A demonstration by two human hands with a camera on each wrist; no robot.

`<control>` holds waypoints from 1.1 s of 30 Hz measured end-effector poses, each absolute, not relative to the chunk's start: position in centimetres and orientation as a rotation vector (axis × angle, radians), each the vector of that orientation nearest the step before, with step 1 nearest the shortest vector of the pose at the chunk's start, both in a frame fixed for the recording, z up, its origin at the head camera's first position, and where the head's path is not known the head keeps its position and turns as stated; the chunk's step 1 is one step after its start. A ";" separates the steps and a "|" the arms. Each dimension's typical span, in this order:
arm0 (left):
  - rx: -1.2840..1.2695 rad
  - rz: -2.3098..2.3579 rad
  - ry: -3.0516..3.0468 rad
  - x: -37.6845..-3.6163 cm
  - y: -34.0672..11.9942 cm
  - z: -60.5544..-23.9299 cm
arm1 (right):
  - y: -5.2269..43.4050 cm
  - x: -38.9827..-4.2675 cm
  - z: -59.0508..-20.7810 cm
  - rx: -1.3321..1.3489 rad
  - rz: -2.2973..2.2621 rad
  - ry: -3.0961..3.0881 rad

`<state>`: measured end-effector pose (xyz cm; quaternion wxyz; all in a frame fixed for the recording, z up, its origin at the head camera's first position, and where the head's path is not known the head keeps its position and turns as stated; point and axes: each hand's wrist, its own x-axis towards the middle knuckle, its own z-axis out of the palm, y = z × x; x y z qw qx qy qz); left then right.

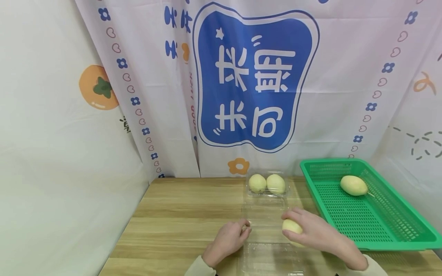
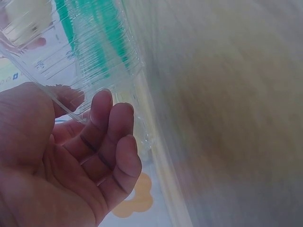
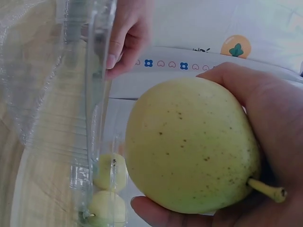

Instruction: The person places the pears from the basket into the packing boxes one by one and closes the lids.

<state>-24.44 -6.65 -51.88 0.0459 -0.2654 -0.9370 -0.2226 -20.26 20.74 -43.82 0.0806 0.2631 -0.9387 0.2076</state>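
— Pear [image 1: 292, 226] first: where was it?
— In the right hand [image 1: 315, 233], fingers and thumb curled round it, just above the near end of the clear plastic clamshell box [image 1: 266, 230]. The right wrist view showed it close: pale yellow-green, speckled, with a short stem sticking out toward the palm.

— And the left hand [image 1: 228, 240]?
— It pinched the box's left edge between thumb and fingers. The left wrist view showed the thin plastic rim running between the thumb and the curled fingers [image 2: 106, 142].

— What carried all this?
— A wooden tabletop [image 1: 179, 222]. The box lay open on it, stretching away from the person.

— Anything in the box?
— Two pears [image 1: 266, 183] sat side by side, touching, in its far end.

— Farther out?
— To the right, a green perforated basket [image 1: 380, 234] stood on the tabletop, with one more pear [image 1: 353, 185] lying in its far part. Behind everything hung a white curtain [image 1: 138, 76] printed with a blue panel and small flowers.
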 end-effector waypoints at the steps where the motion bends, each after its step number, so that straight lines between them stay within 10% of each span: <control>1: -0.811 -0.682 -2.859 -24.4 -6.6 -51.9 | 20.7 -20.3 -43.9 0.787 0.642 -2.804; 33: -0.800 -0.691 -2.885 -24.4 -6.7 -51.9 | 16.7 -19.4 -48.6 0.898 0.598 -2.761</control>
